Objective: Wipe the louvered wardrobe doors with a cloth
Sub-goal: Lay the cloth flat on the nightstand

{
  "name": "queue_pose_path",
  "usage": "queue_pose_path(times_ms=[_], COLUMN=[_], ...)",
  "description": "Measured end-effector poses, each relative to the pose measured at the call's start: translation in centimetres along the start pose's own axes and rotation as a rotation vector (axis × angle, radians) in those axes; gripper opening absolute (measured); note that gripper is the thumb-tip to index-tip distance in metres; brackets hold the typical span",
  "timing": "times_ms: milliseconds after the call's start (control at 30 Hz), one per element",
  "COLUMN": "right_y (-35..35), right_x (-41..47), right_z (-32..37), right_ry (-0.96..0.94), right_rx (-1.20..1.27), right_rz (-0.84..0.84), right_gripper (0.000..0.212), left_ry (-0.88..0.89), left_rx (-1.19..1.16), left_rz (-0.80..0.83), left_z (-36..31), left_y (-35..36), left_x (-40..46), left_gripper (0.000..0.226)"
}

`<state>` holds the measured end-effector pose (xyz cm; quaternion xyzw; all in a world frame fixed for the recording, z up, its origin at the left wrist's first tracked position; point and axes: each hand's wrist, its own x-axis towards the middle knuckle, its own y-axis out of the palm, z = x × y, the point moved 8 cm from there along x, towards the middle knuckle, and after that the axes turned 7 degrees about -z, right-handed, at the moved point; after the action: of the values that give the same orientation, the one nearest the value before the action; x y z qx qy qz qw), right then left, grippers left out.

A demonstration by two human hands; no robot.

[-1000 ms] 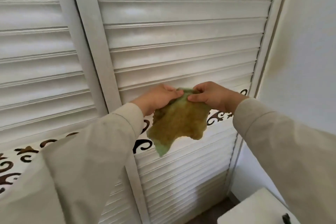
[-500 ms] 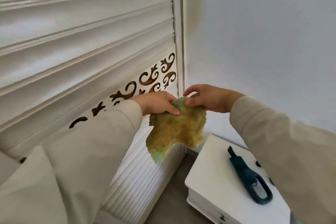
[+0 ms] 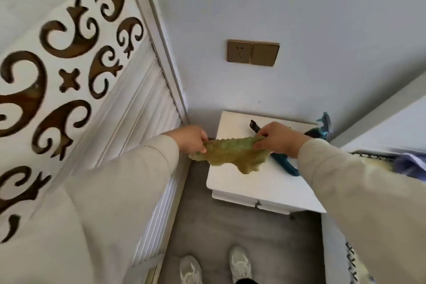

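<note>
A yellow-green cloth (image 3: 232, 153) hangs stretched between my two hands, over the near edge of a white nightstand. My left hand (image 3: 192, 137) pinches its left end and my right hand (image 3: 275, 137) pinches its right end. The white louvered wardrobe door (image 3: 143, 108) runs down the left side, with a brown scroll cut-out panel (image 3: 69, 53) across it. The cloth is away from the door and touches no slat.
A white nightstand (image 3: 258, 187) stands in the corner beside the wardrobe, with a dark teal brush-like tool (image 3: 285, 163) on top. A gold wall socket (image 3: 252, 52) is above it. A bed edge (image 3: 403, 163) lies at right. Grey floor and my shoes (image 3: 214, 265) are below.
The view has swung down and right, away from the slats toward the nightstand and floor. Both hands have drawn apart, pulling the cloth out wide instead of letting it hang bunched.
</note>
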<state>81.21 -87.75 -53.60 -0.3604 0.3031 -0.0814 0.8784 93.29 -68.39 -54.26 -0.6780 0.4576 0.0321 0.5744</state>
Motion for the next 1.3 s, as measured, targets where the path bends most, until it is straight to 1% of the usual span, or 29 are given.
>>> queue_pose_path(times_ms=[67, 167, 233, 300, 367, 433, 533, 600, 667, 733, 833, 867, 900, 967, 1033, 1100, 1267, 1300], right_y=[2.8, 6.7, 8.7, 10.0, 9.8, 8.2, 4.6, 3.1, 3.2, 4.8, 8.8, 10.6, 12.2, 15.3, 17.2, 18.0, 16.8, 16.4], right_x=[0.8, 2.0, 2.4, 3.2, 3.9, 4.4, 5.2, 5.8, 6.4, 6.9, 7.0, 7.1, 7.2, 7.2, 7.4, 8.4, 12.4, 13.2], right_z=[-4.6, -10.2, -12.4, -14.0, -14.7, -14.3, -12.9, -12.5, -12.8, -14.0, -16.5, -17.8, -18.9, -21.0, -22.5, -23.4, -23.5, -23.4], right_ry=[0.094, 0.189, 0.228, 0.256, 0.271, 0.253, 0.187, 0.163, 0.163, 0.183, 0.208, 0.219, 0.226, 0.238, 0.257, 0.276, 0.286, 0.286], right_rx=[0.049, 0.078, 0.111, 0.147, 0.175, 0.207, 0.369, 0.434, 0.402, 0.303, 0.156, 0.124, 0.084, 0.006, -0.019, -0.009, 0.042, 0.062], right_rz=[-0.019, -0.034, -0.023, -0.025, -0.064, -0.15, -0.294, -0.328, -0.284, -0.207, -0.079, -0.04, -0.002, 0.069, 0.103, 0.075, -0.077, -0.111], right_gripper=[0.012, 0.01, 0.01, 0.013, 0.011, 0.006, 0.007, 0.008, 0.008, 0.004, 0.003, 0.004, 0.005, 0.007, 0.008, 0.013, 0.006, 0.008], left_ry=[0.0, -0.044, -0.106, -0.178, -0.188, -0.132, -0.059, -0.029, -0.016, -0.035, -0.077, -0.095, -0.111, -0.13, -0.146, -0.172, -0.238, -0.249], left_rx=[-0.037, -0.205, -0.349, -0.482, -0.548, -0.542, -0.55, -0.546, -0.515, -0.452, -0.319, -0.29, -0.262, -0.205, -0.193, -0.211, -0.335, -0.359], left_rz=[-0.016, -0.057, -0.071, -0.079, -0.119, -0.219, -0.371, -0.427, -0.42, -0.348, -0.236, -0.199, -0.168, -0.105, -0.091, -0.114, -0.205, -0.226], left_z=[0.4, 1.7, 2.6, 3.4, 3.5, 3.2, 2.3, 1.5, 0.8, 1.0, 2.9, 3.6, 4.4, 5.4, 6.0, 6.6, 7.2, 7.2], left_y=[3.6, 8.5, 11.2, 13.2, 13.5, 12.1, 8.8, 7.3, 7.3, 9.3, 14.3, 16.5, 18.4, 21.8, 23.7, 24.5, 24.0, 23.8], left_x=[3.0, 6.5, 7.7, 8.6, 9.3, 10.1, 11.0, 11.3, 11.5, 12.0, 12.7, 13.1, 13.3, 13.4, 13.6, 14.5, 18.4, 19.1], left_gripper=[0.026, 0.017, 0.012, 0.012, 0.01, 0.006, 0.008, 0.006, 0.007, 0.004, 0.024, 0.027, 0.027, 0.019, 0.011, 0.006, 0.009, 0.012])
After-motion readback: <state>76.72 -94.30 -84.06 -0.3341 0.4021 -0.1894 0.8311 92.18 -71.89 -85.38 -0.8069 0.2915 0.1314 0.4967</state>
